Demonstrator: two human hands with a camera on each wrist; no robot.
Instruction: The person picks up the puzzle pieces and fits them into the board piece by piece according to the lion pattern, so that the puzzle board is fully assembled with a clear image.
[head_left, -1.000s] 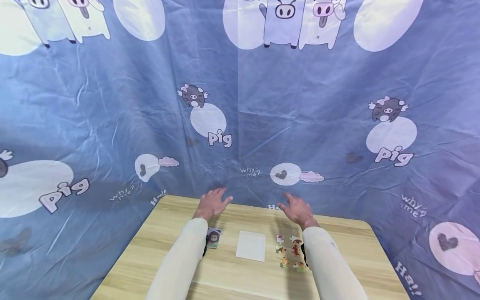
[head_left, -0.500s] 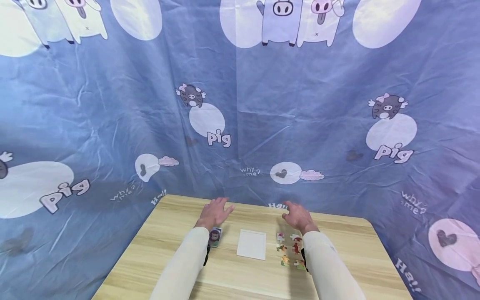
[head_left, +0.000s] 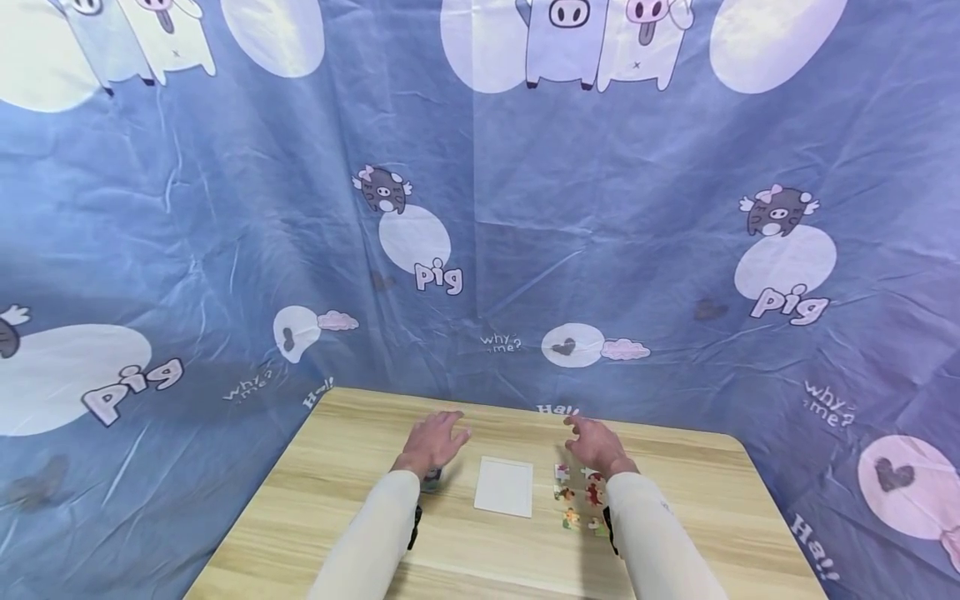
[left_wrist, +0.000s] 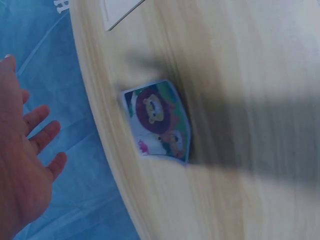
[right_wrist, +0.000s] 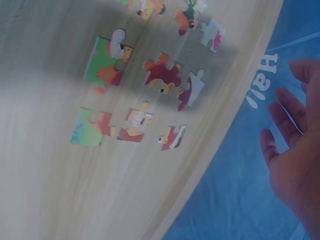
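Observation:
My left hand (head_left: 433,440) is held over the back left of the table, fingers relaxed and holding nothing. Below its wrist lies a picture card (left_wrist: 159,120) with a lion in a dark mane; the hand and forearm partly cover it in the head view. To the right, my right hand (head_left: 595,444) hovers with loosely bent fingers and nothing in them. Several loose jigsaw pieces (right_wrist: 162,72) in red, green and orange lie spread under that wrist, some hidden by the sleeve in the head view. Between the hands sits a flat white puzzle frame (head_left: 504,487).
The light wooden table (head_left: 300,500) ends at a back edge close beyond the hands. A blue cloth (head_left: 525,250) printed with pigs hangs behind it and along both sides. Dark bands show at both wrists, and the sleeves are white.
Both hands have drawn back from the rear edge toward the body and lower in view. The left hand now covers more of the card. The white frame and puzzle pieces lie as before.

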